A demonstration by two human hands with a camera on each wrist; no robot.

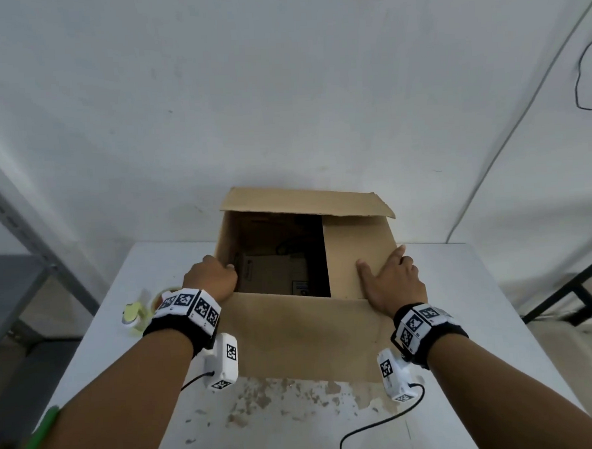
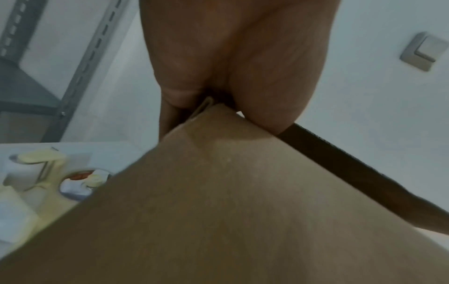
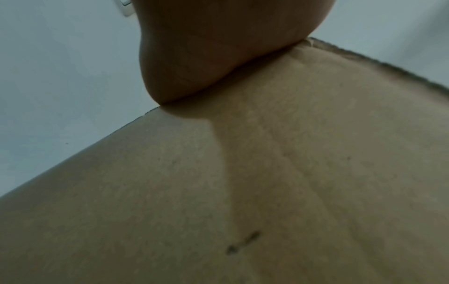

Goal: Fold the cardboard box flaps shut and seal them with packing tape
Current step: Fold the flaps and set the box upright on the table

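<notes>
A brown cardboard box (image 1: 303, 333) stands open on a white table (image 1: 480, 300). Its far flap (image 1: 303, 203) tilts up, and its right flap (image 1: 354, 252) is folded inward over the opening. My right hand (image 1: 390, 277) lies flat on that right flap with straight fingers; the right wrist view shows the palm (image 3: 218, 48) pressing on cardboard (image 3: 267, 182). My left hand (image 1: 211, 276) curls over the box's left top edge at the near corner. In the left wrist view the left hand (image 2: 230, 57) pinches a thin cardboard edge (image 2: 206, 107). A tape roll (image 1: 161, 298) lies left of the box, partly hidden by my wrist.
A pale yellow dispenser-like object (image 1: 133, 313) sits beside the tape roll. A grey metal rack (image 1: 13, 222) stands at the left and a black frame (image 1: 582, 288) at the right. A black cable (image 1: 367, 430) trails over the table's worn near part. The wall is close behind the box.
</notes>
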